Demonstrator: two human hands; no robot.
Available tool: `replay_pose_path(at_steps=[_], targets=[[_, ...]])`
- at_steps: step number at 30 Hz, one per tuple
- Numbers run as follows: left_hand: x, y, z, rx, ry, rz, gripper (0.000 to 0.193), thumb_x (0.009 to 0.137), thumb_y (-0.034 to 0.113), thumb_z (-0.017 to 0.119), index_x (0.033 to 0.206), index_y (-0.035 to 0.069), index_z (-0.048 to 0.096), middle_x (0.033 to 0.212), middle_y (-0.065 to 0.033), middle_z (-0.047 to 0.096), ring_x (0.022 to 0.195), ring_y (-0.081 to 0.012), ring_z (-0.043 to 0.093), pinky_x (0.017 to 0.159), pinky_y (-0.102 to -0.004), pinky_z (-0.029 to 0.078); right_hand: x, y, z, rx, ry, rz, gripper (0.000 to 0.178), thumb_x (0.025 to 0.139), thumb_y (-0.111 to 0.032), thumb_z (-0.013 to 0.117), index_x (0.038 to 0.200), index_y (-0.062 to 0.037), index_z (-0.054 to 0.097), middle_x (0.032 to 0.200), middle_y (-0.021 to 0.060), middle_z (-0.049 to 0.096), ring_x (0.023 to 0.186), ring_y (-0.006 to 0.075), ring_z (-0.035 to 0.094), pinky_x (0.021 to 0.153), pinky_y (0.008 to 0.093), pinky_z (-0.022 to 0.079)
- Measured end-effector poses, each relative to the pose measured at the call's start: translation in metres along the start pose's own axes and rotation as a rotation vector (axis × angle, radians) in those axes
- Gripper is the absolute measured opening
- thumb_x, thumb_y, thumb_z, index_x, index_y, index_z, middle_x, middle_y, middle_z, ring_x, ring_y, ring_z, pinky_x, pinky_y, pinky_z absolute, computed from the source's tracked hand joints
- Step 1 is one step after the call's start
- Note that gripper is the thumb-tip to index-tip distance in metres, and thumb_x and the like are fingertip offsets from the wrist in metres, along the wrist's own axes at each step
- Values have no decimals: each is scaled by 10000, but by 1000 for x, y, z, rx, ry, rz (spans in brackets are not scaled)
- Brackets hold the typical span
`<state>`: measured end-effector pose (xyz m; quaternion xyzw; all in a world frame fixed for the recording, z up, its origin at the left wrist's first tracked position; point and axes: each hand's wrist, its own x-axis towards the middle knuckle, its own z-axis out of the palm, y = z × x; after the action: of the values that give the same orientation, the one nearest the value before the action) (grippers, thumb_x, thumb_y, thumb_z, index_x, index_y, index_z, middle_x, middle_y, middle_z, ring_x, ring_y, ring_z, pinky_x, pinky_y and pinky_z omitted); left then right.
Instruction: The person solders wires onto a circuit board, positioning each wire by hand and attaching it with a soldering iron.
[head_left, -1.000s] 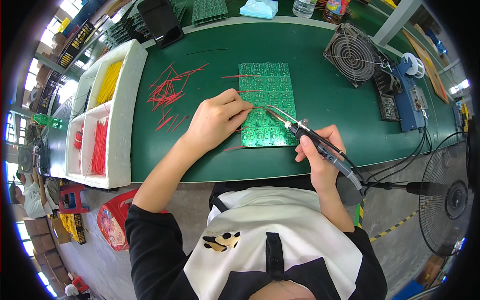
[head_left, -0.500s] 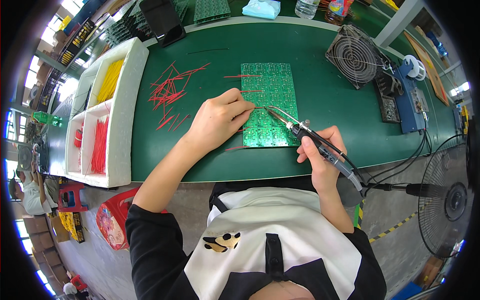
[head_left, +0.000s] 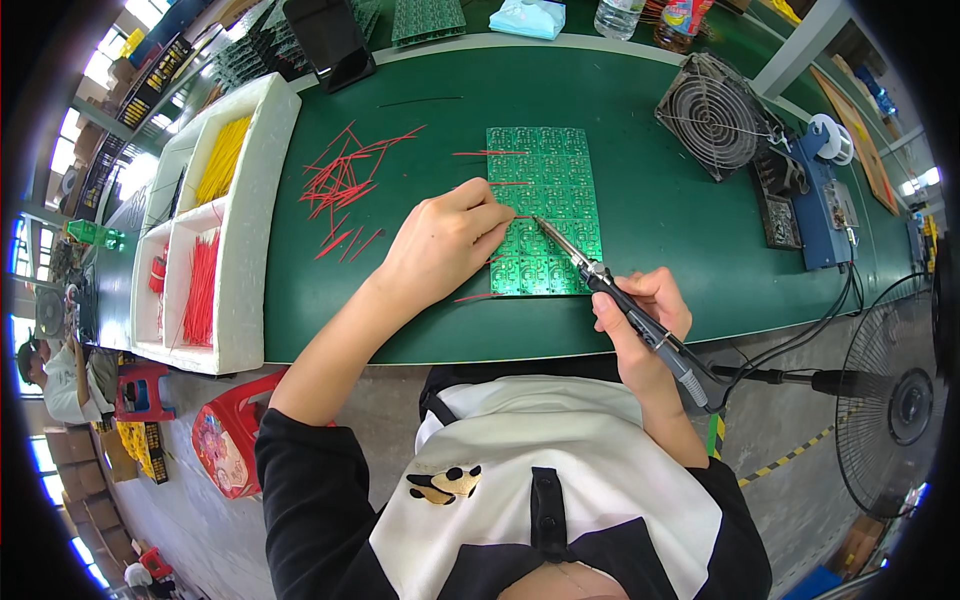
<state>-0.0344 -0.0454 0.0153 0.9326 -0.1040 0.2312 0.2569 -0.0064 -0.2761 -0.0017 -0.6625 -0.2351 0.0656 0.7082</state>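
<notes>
A green circuit board panel [head_left: 570, 180] lies on the green table in front of me, divided into many small boards. My left hand [head_left: 445, 240] reaches over its left edge, fingertips pinched on a thin red wire [head_left: 522, 217] whose end lies on the panel. In my right hand [head_left: 655, 310] is a soldering iron [head_left: 625, 298] with a dark grip, its tip at or very near that wire's end. Several other red wires stick out past the panel's left edge, partly hidden by my left hand. A loose heap of red wires [head_left: 340, 185] lies farther left.
At left stands a white foam box [head_left: 245, 230] with yellow wires [head_left: 224, 160] and red wires [head_left: 201, 290] in compartments. A phone [head_left: 330, 45] lies at the back. To the right are a small caged fan [head_left: 708, 118], a blue machine [head_left: 820, 200] with cables, and a standing fan [head_left: 908, 400].
The soldering iron has rolled in my right hand, so the thin metal tube beside its tip no longer shows, and its rear end has swung slightly left and down. My left hand keeps its pinch.
</notes>
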Motion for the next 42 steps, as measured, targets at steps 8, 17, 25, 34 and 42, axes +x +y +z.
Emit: replay_pose_path(at_steps=[8,17,25,34,42], targets=[[0,0,0,-13,7,1,99,751,6,648,846,22,670,758,-54,554,572,-177,566,516,-279,466,1,-4,0,100,56,14,194,809,-30,656,881,4,480,748,88,598,611,88,561,539,205,458],[2,1,-2,1,-10,-12,86,755,11,647,839,18,669,764,-63,558,585,-200,569,531,-291,469,1,-1,-2,146,137,-40,216,811,-54,661,911,-3,477,752,110,616,587,106,576,527,213,478],[-1,3,-19,-42,-46,-110,135,773,45,610,891,29,674,811,-91,613,683,-274,596,621,-351,486,-9,-2,-13,161,214,-17,215,807,-38,653,925,0,477,722,113,614,549,110,568,510,209,462],[-27,49,-12,-41,154,-179,68,726,23,679,780,21,638,698,-67,591,598,-215,577,536,-302,457,-25,-9,-10,117,165,40,191,816,-39,626,911,-4,464,700,117,593,515,116,549,477,214,456],[-28,48,11,-5,204,-100,106,736,-44,639,829,6,645,806,-73,572,718,-227,575,600,-312,465,-31,-11,-9,132,136,65,207,818,-53,636,924,-3,465,705,116,603,527,113,559,488,220,462]])
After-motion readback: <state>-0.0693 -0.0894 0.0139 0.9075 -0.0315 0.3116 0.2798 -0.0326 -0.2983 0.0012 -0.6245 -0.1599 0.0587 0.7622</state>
